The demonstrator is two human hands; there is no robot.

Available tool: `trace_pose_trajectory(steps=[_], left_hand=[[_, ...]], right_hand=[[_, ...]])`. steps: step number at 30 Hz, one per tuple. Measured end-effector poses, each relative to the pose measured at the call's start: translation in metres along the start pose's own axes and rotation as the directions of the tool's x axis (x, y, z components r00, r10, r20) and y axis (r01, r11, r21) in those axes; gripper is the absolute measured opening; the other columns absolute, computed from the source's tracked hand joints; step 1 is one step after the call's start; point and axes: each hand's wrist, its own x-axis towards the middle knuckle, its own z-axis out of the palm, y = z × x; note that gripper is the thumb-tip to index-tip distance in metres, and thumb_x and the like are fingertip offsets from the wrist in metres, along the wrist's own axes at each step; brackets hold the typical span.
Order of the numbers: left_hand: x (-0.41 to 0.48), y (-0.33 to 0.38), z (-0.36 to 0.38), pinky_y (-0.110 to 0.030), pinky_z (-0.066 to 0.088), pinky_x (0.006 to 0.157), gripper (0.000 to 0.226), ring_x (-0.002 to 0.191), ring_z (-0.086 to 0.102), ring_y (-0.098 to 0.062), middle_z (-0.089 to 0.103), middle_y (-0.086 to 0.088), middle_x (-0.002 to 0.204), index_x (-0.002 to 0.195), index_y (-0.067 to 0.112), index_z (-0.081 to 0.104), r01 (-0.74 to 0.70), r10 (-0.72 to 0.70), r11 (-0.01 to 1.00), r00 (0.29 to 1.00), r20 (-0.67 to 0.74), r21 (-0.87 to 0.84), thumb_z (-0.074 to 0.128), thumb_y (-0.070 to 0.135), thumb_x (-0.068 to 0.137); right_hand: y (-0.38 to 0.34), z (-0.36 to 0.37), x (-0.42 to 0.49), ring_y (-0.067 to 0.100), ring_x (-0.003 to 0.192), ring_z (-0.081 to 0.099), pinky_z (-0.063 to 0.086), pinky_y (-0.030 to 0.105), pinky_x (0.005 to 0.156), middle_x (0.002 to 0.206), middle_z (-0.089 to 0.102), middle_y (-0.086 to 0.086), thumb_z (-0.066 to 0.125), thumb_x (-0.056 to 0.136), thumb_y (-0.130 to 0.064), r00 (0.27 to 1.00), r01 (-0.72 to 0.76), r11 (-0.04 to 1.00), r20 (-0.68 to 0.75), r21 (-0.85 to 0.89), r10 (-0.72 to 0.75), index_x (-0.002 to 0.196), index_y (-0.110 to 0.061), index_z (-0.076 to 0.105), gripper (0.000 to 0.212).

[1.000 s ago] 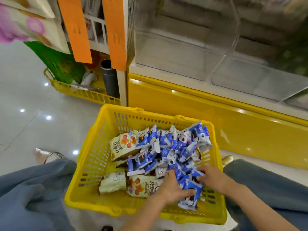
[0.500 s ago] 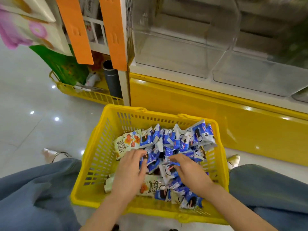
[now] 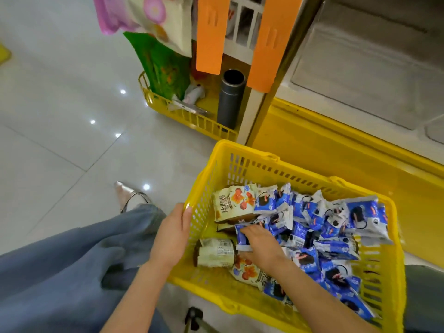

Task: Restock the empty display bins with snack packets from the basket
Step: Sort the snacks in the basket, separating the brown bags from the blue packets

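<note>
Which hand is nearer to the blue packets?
Right. The right hand lies among the blue packets in the basket and pinches one; the left hand rests on the basket's left rim, apart from them.

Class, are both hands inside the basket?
No: the left hand rests outside on the basket; only the right hand is inside, gripping a packet.
</note>
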Motion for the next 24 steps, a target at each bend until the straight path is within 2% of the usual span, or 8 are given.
trace_pose_trajectory(steps=[5, 9, 13, 14, 16, 19, 22, 24], left_hand=[[0.004, -0.004, 0.000, -0.032, 0.039, 0.057, 0.027, 0.065, 0.055, -0.011, 0.056, 0.003, 0.067, 0.081, 0.025, 0.047, -0.014, 0.014, 1.000, 1.000, -0.005, -0.010, 0.032, 0.041, 0.097], [0.004, -0.003, 0.001, -0.035, 0.046, 0.071, 0.025, 0.081, 0.058, -0.017, 0.061, 0.002, 0.088, 0.103, 0.021, 0.051, 0.009, -0.010, 0.999, 1.000, -0.013, -0.047, 0.035, 0.039, 0.097], [-0.003, 0.014, 0.000, -0.025, 0.039, 0.080, 0.026, 0.094, 0.044, -0.006, 0.046, 0.006, 0.106, 0.120, 0.016, 0.049, -0.155, 0.165, 0.986, 0.953, -0.256, 0.059, 0.050, 0.020, 0.094], [-0.006, 0.021, 0.002, -0.021, 0.038, 0.081, 0.026, 0.095, 0.043, -0.002, 0.045, 0.009, 0.106, 0.119, 0.018, 0.049, -0.214, 0.220, 0.976, 0.948, -0.232, 0.052, 0.052, 0.020, 0.093], [-0.012, 0.035, 0.009, -0.011, 0.038, 0.081, 0.032, 0.099, 0.044, 0.008, 0.044, 0.019, 0.109, 0.121, 0.032, 0.044, -0.240, 0.242, 0.967, 0.970, 0.012, -0.090, 0.054, 0.032, 0.091], [-0.023, 0.047, 0.021, -0.009, 0.044, 0.083, 0.038, 0.104, 0.050, 0.013, 0.051, 0.023, 0.116, 0.120, 0.041, 0.041, -0.058, 0.209, 0.942, 0.873, 0.441, -0.330, 0.060, 0.039, 0.086], [-0.028, 0.050, 0.028, -0.011, 0.048, 0.071, 0.029, 0.087, 0.062, 0.006, 0.066, 0.014, 0.097, 0.109, 0.035, 0.053, 0.024, 0.196, 0.914, 0.850, 0.490, -0.406, 0.066, 0.032, 0.084], [-0.029, 0.050, 0.029, -0.013, 0.049, 0.066, 0.019, 0.081, 0.065, 0.003, 0.069, 0.013, 0.089, 0.100, 0.031, 0.058, 0.068, 0.163, 0.902, 0.862, 0.481, -0.427, 0.067, 0.028, 0.084]], right_hand=[[-0.002, -0.006, 0.013, 0.021, 0.119, 0.046, 0.033, 0.029, 0.102, 0.128, 0.054, 0.004, 0.050, 0.094, -0.026, 0.999, 0.022, 0.995, -0.042, -0.096, -0.026, 0.125, -0.015, 0.050, 0.033], [-0.003, -0.030, 0.005, 0.025, 0.103, 0.059, 0.047, 0.033, 0.081, 0.112, 0.064, 0.008, 0.044, 0.097, -0.024, 0.994, 0.001, 0.993, -0.104, 0.117, 0.011, 0.119, -0.013, 0.056, 0.027], [-0.010, -0.056, -0.019, 0.008, 0.067, 0.054, 0.037, 0.024, 0.060, 0.083, 0.062, 0.001, 0.044, 0.099, -0.031, 0.990, 0.071, 0.918, -0.141, 0.391, -0.016, 0.119, -0.022, 0.050, 0.024], [-0.013, -0.062, -0.026, 0.003, 0.060, 0.049, 0.036, 0.021, 0.058, 0.075, 0.057, -0.004, 0.044, 0.098, -0.033, 0.988, 0.105, 0.884, -0.147, 0.455, -0.042, 0.113, -0.024, 0.050, 0.018], [-0.022, -0.073, -0.037, -0.002, 0.067, 0.052, 0.039, 0.015, 0.062, 0.078, 0.055, -0.012, 0.048, 0.096, -0.033, 0.980, 0.173, 0.805, -0.182, 0.567, -0.082, 0.104, -0.029, 0.054, 0.010], [-0.033, -0.086, -0.047, -0.001, 0.085, 0.060, 0.047, 0.014, 0.073, 0.090, 0.066, -0.011, 0.054, 0.094, -0.029, 0.966, 0.223, 0.696, -0.250, 0.683, -0.065, 0.101, -0.028, 0.064, 0.013], [-0.035, -0.096, -0.051, 0.003, 0.089, 0.066, 0.052, 0.018, 0.080, 0.088, 0.072, -0.009, 0.059, 0.090, -0.026, 0.971, 0.194, 0.595, -0.241, 0.780, -0.001, 0.100, -0.031, 0.065, 0.012], [-0.031, -0.098, -0.049, 0.001, 0.087, 0.067, 0.051, 0.015, 0.077, 0.085, 0.072, -0.013, 0.059, 0.090, -0.024, 0.970, 0.187, 0.610, -0.244, 0.770, 0.011, 0.094, -0.033, 0.064, 0.012]])
